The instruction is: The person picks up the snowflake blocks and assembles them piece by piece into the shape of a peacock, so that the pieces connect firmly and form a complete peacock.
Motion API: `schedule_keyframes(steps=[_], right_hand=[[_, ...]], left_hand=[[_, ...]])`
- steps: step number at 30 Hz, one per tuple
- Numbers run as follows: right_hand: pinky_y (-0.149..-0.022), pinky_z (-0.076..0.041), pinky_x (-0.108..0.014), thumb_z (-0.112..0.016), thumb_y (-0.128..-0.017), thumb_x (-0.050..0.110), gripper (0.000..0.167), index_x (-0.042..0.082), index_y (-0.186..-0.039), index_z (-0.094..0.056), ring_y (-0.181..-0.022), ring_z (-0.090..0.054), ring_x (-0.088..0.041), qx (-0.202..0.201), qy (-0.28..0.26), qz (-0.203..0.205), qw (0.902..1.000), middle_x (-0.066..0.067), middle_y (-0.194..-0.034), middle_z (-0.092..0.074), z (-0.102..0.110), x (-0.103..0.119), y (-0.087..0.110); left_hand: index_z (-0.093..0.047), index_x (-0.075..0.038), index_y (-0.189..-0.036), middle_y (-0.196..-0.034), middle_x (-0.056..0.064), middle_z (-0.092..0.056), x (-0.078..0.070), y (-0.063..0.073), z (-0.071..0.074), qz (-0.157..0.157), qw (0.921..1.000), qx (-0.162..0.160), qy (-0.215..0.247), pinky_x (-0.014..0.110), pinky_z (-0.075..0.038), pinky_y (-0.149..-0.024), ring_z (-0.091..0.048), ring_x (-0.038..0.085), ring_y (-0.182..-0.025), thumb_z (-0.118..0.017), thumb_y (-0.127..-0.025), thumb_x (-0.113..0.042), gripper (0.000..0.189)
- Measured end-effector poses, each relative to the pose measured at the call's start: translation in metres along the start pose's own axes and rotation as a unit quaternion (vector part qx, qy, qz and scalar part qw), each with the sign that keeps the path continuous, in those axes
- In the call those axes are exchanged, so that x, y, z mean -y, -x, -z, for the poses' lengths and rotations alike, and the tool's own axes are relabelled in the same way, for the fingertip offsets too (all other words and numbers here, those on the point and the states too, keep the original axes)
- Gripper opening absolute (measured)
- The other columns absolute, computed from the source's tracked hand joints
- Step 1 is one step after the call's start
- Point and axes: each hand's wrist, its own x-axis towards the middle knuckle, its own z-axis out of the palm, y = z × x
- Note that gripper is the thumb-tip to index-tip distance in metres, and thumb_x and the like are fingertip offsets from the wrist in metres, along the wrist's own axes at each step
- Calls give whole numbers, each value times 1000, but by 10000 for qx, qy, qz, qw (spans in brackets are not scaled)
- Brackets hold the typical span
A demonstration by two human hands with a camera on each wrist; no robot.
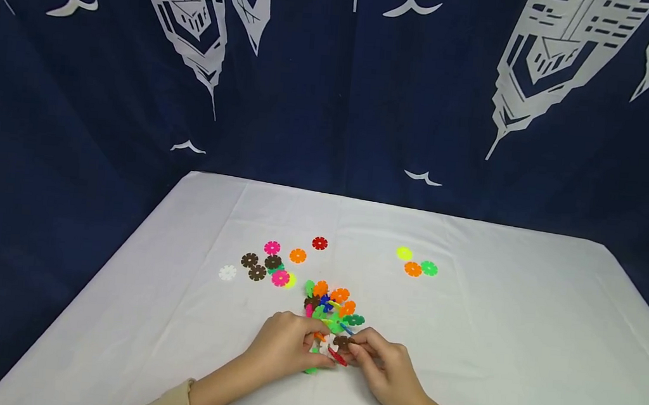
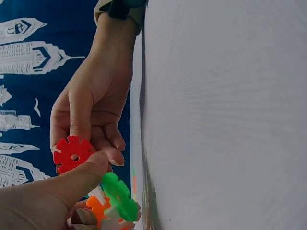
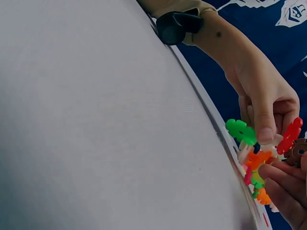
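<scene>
A joined cluster of colourful notched plastic discs [image 1: 336,322] lies between my two hands near the front of the table. My left hand [image 1: 284,347] holds the near end of this cluster, thumb and fingers around a white disc [image 1: 327,344]. Pinched in my right hand [image 1: 390,372] is a brown disc [image 1: 342,342], close against the white one. A red disc [image 1: 338,357] stands on edge beside them; its flat face shows in the left wrist view. From the near end a green disc [image 3: 241,132] sticks out, seen in the right wrist view.
Loose discs lie farther back on the white tablecloth [image 1: 498,318]: several brown ones [image 1: 257,273], pink, orange, red and a white disc [image 1: 227,273] to the left. Yellow, orange and green discs [image 1: 429,268] lie back right. A dark blue curtain [image 1: 332,101] hangs behind.
</scene>
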Motion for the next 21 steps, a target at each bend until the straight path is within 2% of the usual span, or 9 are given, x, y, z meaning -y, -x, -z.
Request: schedule_keyframes(steps=[3, 9, 13, 18, 21], right_hand=[[-58, -53, -21, -60, -75, -26, 32, 2, -92, -61, -68, -65, -11, -70, -37, -112, 9999, -9, -82, -69, -2, 1, 1], [-58, -49, -14, -61, -81, -16, 27, 9, -93, -63, -64, -59, -4, 19, 580, -214, 9981, 4, -78, -65, -3, 8, -1], [-55, -49, -14, -60, -84, -13, 24, 10, -92, -62, -62, -58, -4, 126, 512, -320, 9981, 7, -74, -61, -5, 11, 1], [-55, -49, -14, -62, -80, -17, 28, 9, -90, -62, -62, -59, -6, -87, 550, -61, 9984, 5, -74, -62, -9, 5, 3], [-56, -50, -15, -63, -77, -19, 30, 8, -90, -63, -63, -60, -6, -169, 579, 112, 9981, 2, -76, -64, -11, -1, 2]], left_hand=[[-69, -16, -75, -47, -19, -31, 0, 1, 0, -183, 9998, -23, -91, 13, -25, -40, -29, -6, -42, -86, -62, -37, 31], [-67, -13, -77, -49, -17, -33, 0, 2, 0, -576, 9979, 80, -299, 10, -21, -41, -27, -7, -43, -85, -64, -35, 31], [-61, -14, -70, -49, -18, -35, 1, 5, -2, -780, 9962, 216, -328, 8, -21, -41, -27, -9, -42, -83, -66, -35, 31], [-52, -16, -64, -48, -18, -33, 2, 4, -4, -849, 9957, 237, -285, 9, -19, -41, -25, -9, -42, -82, -67, -35, 36], [-49, -17, -64, -48, -18, -33, 4, 2, -4, -789, 9963, 259, -240, 9, -19, -41, -25, -8, -42, -82, -67, -34, 37]])
